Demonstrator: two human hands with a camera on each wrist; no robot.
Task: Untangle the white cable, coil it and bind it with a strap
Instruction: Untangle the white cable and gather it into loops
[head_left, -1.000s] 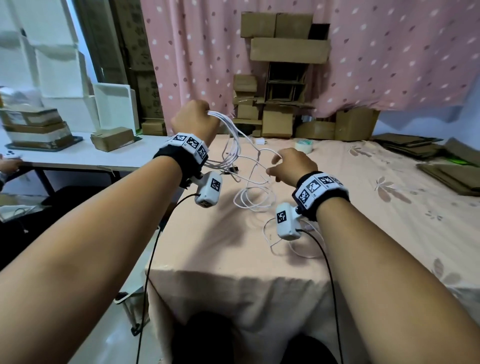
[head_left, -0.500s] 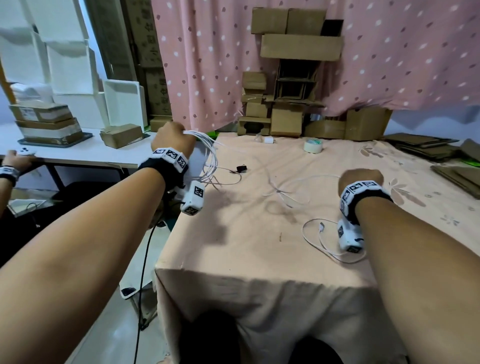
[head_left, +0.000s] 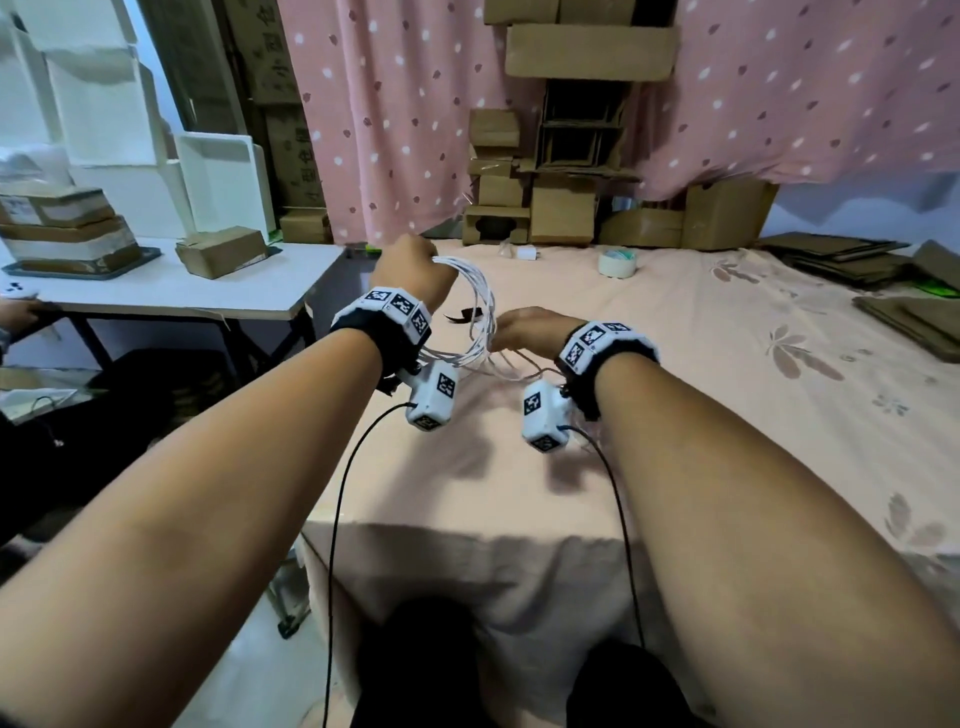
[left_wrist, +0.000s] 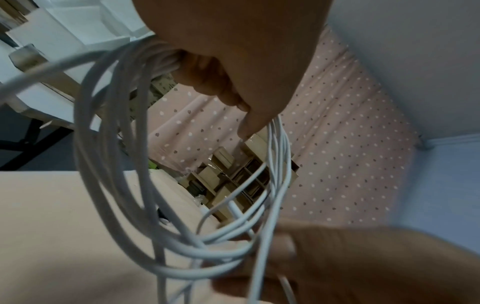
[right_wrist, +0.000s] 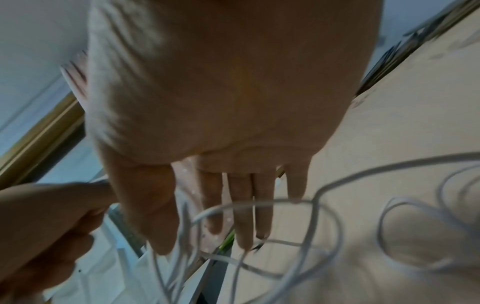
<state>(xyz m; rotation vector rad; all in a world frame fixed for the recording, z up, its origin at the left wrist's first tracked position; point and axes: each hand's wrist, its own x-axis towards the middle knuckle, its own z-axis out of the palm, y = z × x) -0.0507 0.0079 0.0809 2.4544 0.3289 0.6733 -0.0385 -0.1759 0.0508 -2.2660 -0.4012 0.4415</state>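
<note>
The white cable (head_left: 480, 312) hangs in several loops from my left hand (head_left: 415, 270), which grips the top of the coil above the table's left edge. In the left wrist view the curled fingers (left_wrist: 233, 82) close round the bundled strands (left_wrist: 109, 164). My right hand (head_left: 524, 330) is at the coil's lower right and pinches a strand between thumb (right_wrist: 145, 205) and fingers. Loose loops (right_wrist: 324, 205) trail below it over the cloth. A small black strap (head_left: 462, 314) lies on the table just behind the coil.
The peach cloth-covered table (head_left: 675, 415) carries a tape roll (head_left: 616, 263) and a white plug (head_left: 527, 253) at the back, with flat cardboard (head_left: 909, 301) at the right. Cardboard boxes (head_left: 561, 208) stand behind. A white side table (head_left: 208, 296) lies left, with another person's hand (head_left: 21, 312) on it.
My right hand has swung from the table's right side back to the coil, bringing the loose cable with it. The left hand keeps its grip on the coil.
</note>
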